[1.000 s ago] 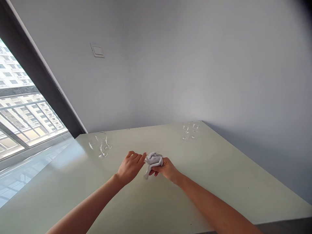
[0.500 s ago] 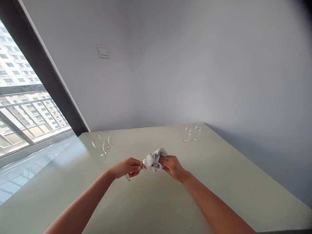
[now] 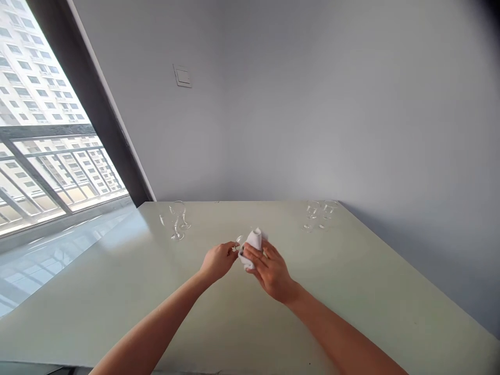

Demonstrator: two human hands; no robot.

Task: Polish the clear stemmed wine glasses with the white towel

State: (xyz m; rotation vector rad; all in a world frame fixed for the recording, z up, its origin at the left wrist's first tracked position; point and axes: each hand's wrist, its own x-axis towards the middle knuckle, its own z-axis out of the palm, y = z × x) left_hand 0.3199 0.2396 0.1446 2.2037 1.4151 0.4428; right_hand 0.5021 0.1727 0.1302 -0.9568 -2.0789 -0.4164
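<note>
My left hand [image 3: 221, 259] pinches a clear stemmed glass [image 3: 239, 239] above the middle of the table. Only a little of that glass shows, because fingers and fabric cover most of it. A pale grey-white cloth [image 3: 255, 238] is bunched in my right hand [image 3: 272, 271], pressed against the bowl end of the glass. The right fingers curl over the cloth, close beside the left fingertips.
Clear stemmed glasses [image 3: 177, 235] stand at the far left of the pale green table [image 3: 226, 333]. Two more goblets [image 3: 312, 212] are at the far right. Grey walls [image 3: 312, 104] meet behind, with a light switch [image 3: 183, 76] and a window [image 3: 50, 156] at left.
The left hand has turned, so the glass foot no longer shows below it. My right hand has rolled over the cloth, its back now more toward me. The view has shifted slightly left.
</note>
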